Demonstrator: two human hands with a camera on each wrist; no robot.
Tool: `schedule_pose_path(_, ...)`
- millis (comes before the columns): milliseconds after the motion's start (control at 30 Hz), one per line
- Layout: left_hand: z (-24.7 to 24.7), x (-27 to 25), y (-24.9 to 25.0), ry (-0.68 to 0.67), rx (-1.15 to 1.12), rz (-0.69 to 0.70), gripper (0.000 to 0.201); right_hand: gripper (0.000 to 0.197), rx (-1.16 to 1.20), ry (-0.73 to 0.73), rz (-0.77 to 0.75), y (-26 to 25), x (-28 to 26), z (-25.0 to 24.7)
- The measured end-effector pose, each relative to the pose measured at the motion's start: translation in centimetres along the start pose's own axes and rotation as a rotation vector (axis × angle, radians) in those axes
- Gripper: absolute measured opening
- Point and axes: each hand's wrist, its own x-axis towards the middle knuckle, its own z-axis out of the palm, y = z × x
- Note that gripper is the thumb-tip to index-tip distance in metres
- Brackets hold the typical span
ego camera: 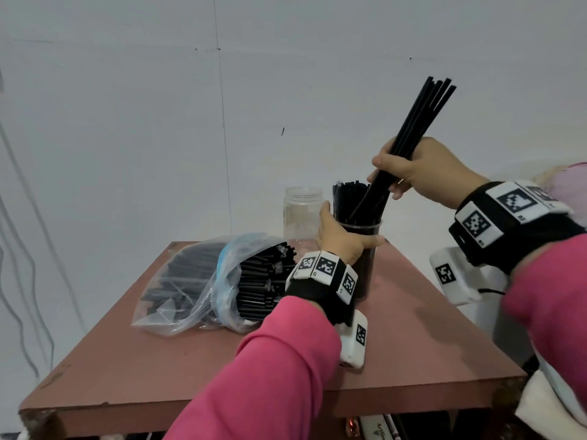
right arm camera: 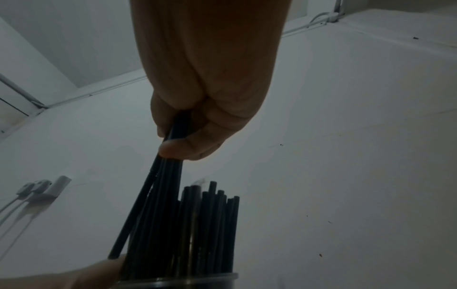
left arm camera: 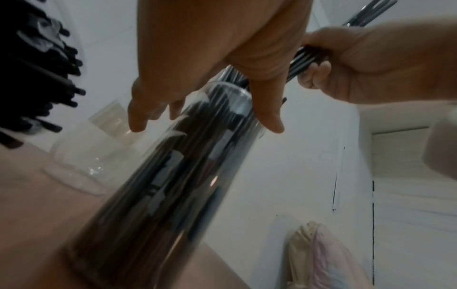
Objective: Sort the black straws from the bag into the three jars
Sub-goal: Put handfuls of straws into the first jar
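Observation:
A clear jar (ego camera: 368,265) packed with upright black straws stands at the far middle of the brown table (ego camera: 413,344). My left hand (ego camera: 341,238) wraps round its upper part, thumb on the right side; the left wrist view shows the same jar (left arm camera: 160,185). Above its mouth my right hand (ego camera: 409,169) grips a tilted bundle of several black straws (ego camera: 422,112), whose lower ends dip among the straws in the jar (right arm camera: 212,224). An empty clear jar (ego camera: 301,214) stands just left of the full one. The open plastic bag (ego camera: 203,281) of black straws lies on the left. I see no third jar.
A white wall stands close behind the table. The table's right edge (ego camera: 476,328) drops off beside my right arm, with a pale cloth bundle (left arm camera: 319,258) beyond it. Items sit on a shelf (ego camera: 381,430) under the front edge.

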Motion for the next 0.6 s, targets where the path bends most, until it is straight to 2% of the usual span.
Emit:
schedule_pose_path(100, 0.1, -0.6, 0.4, 0.016, -0.039, 0.073, 0.092, 0.014, -0.004, -0.010, -0.011, 0.5, 0.8, 0.4)
schedule_pose_path(133, 0.1, -0.5, 0.2, 0.019, -0.047, 0.089, 0.083, 0.014, -0.014, -0.018, -0.014, 0.7, 1.1, 0.4)
schedule_pose_path(300, -0.1, -0.2, -0.2, -0.023, -0.030, 0.125, 0.082, 0.020, -0.095, -0.047, 0.019, 1.8, 2.3, 0.0)
schedule_pose_path(400, -0.1, -0.1, -0.4, -0.018, -0.025, 0.146, 0.081, 0.022, -0.300, -0.067, -0.012, 2.2, 2.2, 0.7)
schedule_pose_path(467, -0.1, 0.0, -0.5, -0.013, -0.032, 0.150, 0.080, 0.024, -0.434, -0.031, -0.048, 3.0, 2.1, 1.7)
schedule_pose_path(600, -0.1, 0.1, -0.8, -0.020, -0.042, 0.160, 0.077, 0.054, -0.588, 0.049, 0.053, 4.6, 1.5, 3.6)
